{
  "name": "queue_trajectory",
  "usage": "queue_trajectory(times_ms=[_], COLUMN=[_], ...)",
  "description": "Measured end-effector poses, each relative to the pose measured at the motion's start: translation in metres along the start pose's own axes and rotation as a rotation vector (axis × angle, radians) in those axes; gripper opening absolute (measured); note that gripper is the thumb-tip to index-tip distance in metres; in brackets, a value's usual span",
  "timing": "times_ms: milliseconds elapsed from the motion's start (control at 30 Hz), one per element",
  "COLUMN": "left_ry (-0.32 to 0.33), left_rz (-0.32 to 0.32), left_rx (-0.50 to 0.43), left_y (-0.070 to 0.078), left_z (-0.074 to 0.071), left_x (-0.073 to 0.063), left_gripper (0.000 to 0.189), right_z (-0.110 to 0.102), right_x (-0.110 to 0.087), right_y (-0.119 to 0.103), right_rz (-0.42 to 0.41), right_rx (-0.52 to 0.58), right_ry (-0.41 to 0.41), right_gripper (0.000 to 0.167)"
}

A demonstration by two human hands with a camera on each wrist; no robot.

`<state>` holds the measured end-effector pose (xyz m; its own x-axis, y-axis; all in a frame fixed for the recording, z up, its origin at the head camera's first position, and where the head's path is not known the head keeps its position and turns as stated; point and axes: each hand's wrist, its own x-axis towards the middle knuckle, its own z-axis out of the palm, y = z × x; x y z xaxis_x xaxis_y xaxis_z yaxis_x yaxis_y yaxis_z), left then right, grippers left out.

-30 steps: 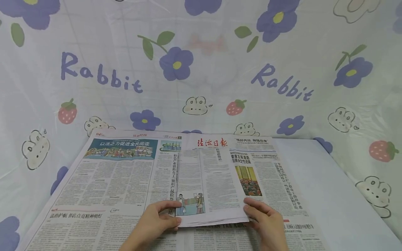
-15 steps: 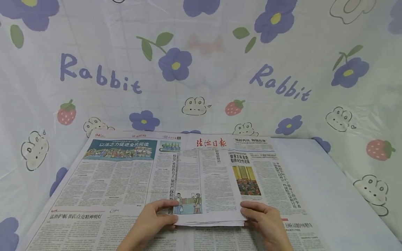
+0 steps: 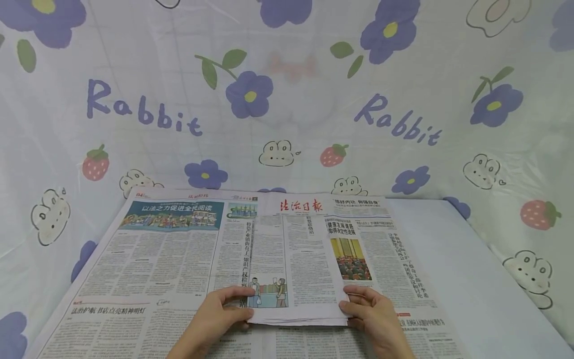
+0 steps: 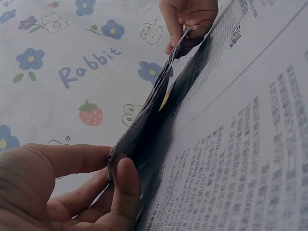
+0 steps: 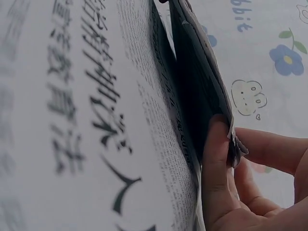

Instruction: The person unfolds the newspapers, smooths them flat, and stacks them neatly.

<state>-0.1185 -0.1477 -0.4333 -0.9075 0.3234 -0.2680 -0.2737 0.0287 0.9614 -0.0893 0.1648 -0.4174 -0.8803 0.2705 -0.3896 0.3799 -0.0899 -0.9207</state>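
A folded newspaper of several layers, with a cartoon at its lower left, is held between both hands above an open newspaper. My left hand pinches its near left corner, the thumb on one face and fingers on the other, as the left wrist view shows. At the near right corner, my right hand pinches it the same way. In the right wrist view, the layered edge of the folded newspaper stands raised from the printed sheet, with a dark gap beneath. The fold's far end blends into the sheet below.
Beneath the newspapers is a white tabletop, bare on the right side. Behind and around it hangs a white curtain printed with rabbits, purple flowers and strawberries.
The folded newspaper has shifted slightly left, and its near edge has gone from slanted to almost level. My right hand has moved a little left with it; both hands keep their pinch.
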Motion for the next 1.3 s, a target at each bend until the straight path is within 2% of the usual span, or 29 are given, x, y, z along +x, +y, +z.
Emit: queue_trajectory(times_ms=[67, 133, 233, 333, 400, 500, 667, 867, 1000, 1133, 1200, 1300], left_ry=[0.003, 0.041, 0.175, 0.328, 0.372, 0.328, 0.164, 0.024, -0.027, -0.044, -0.05, -0.06], left_rz=[0.008, 0.017, 0.048, 0.096, 0.135, 0.194, 0.309, 0.448, 0.518, 0.512, 0.494, 0.461], left_rx=[0.007, 0.02, 0.086, 0.196, 0.264, 0.335, 0.411, 0.465, 0.556, 0.65, 0.657, 0.617], left_y=[0.0, 0.001, 0.007, 0.016, 0.022, 0.027, 0.027, 0.021, 0.015, 0.012, 0.01, 0.01], left_z=[0.0, -0.001, 0.0, 0.003, 0.008, 0.019, 0.042, 0.062, 0.069, 0.073, 0.073, 0.072], left_x=[0.0, -0.001, -0.002, -0.006, -0.008, -0.011, -0.012, -0.004, -0.004, -0.006, -0.006, -0.006], left_gripper=[0.042, 0.038, 0.031, 0.027, 0.027, 0.028, 0.029, 0.028, 0.03, 0.039, 0.043, 0.049], right_z=[0.0, 0.001, 0.003, 0.007, 0.01, 0.015, 0.022, 0.035, 0.044, 0.046, 0.045, 0.043], right_x=[0.0, -0.001, -0.004, -0.009, -0.011, -0.016, -0.021, -0.026, -0.03, -0.033, -0.034, -0.035], right_y=[0.0, -0.001, -0.002, -0.004, -0.004, -0.004, -0.003, 0.005, 0.011, 0.012, 0.012, 0.011], right_rz=[-0.001, -0.003, -0.014, -0.025, -0.033, -0.034, -0.044, -0.096, -0.104, -0.116, -0.111, -0.103], right_rx=[-0.002, -0.003, 0.004, 0.017, 0.02, 0.013, -0.014, -0.073, -0.08, -0.042, -0.003, 0.038], right_ry=[0.0, 0.001, -0.001, -0.008, -0.031, -0.084, -0.172, -0.26, -0.36, -0.45, -0.49, -0.545], right_gripper=[0.038, 0.038, 0.041, 0.048, 0.053, 0.06, 0.065, 0.054, 0.046, 0.048, 0.051, 0.054])
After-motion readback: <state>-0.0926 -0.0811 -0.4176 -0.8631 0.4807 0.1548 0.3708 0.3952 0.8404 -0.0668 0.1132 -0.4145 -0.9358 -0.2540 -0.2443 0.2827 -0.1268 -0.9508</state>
